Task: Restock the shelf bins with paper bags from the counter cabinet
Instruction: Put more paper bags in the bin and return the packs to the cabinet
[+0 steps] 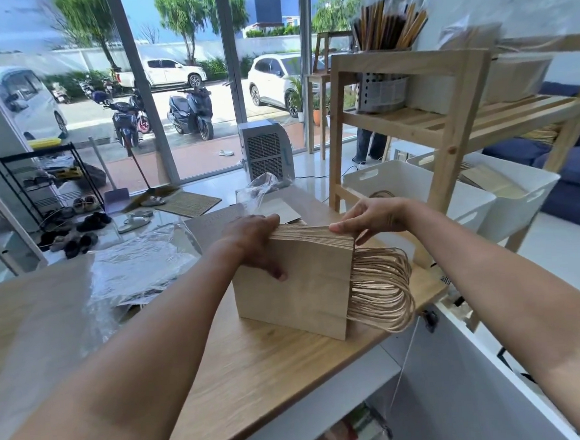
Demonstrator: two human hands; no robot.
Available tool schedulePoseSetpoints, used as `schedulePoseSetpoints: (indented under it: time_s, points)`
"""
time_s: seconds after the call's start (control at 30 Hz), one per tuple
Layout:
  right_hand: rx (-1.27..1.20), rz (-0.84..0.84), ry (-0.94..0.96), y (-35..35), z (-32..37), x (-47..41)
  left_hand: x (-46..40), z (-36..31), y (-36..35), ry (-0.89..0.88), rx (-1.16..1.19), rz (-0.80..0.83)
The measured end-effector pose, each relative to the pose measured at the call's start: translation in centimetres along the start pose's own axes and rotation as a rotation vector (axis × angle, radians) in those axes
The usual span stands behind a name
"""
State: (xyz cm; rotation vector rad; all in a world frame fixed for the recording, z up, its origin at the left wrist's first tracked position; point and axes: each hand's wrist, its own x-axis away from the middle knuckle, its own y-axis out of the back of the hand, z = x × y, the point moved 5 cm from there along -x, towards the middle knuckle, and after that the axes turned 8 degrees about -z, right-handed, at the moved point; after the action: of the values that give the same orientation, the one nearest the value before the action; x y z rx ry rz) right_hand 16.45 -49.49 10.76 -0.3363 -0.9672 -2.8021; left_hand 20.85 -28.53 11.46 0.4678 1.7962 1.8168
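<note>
A thick stack of brown paper bags (pixel 296 288) stands on edge on the wooden counter (pixel 257 366), its twine handles (pixel 382 289) fanning out to the right. My left hand (pixel 254 243) grips the stack's left top corner, thumb on the near face and fingers over the top. My right hand (pixel 371 217) pinches the top right edges of the bags. Just beyond, two white bins (pixel 413 190) (pixel 519 183) sit on the lower level of a wooden shelf (pixel 447 140); both hold some brown bags.
Clear plastic wrapping (pixel 140 264) lies crumpled on the counter to the left, another piece (pixel 255 191) behind the stack. A perforated metal holder with sticks (pixel 382 89) stands on the shelf's upper level. An air cooler (pixel 266 149) stands on the floor beyond.
</note>
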Motion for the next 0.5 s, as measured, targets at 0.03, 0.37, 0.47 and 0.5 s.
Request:
schedulePoseSetpoints:
  time_s: [0.03,0.37,0.47,0.5]
  points:
    - [-0.014,-0.006,0.006,0.0,-0.2,-0.2,-0.1,0.0,0.0,-0.002,-0.001,-0.001]
    - [-0.208,-0.038,-0.049,-1.0,-0.7,-1.0,-0.4,0.3,-0.1,-0.011,0.019,0.009]
    - [-0.22,-0.068,-0.054,-1.4,-0.7,-0.8,-0.4,0.3,-0.2,-0.012,0.013,0.013]
    - [-0.218,-0.091,-0.052,-1.3,-0.7,-0.6,-0.4,0.4,-0.2,-0.006,0.01,0.01]
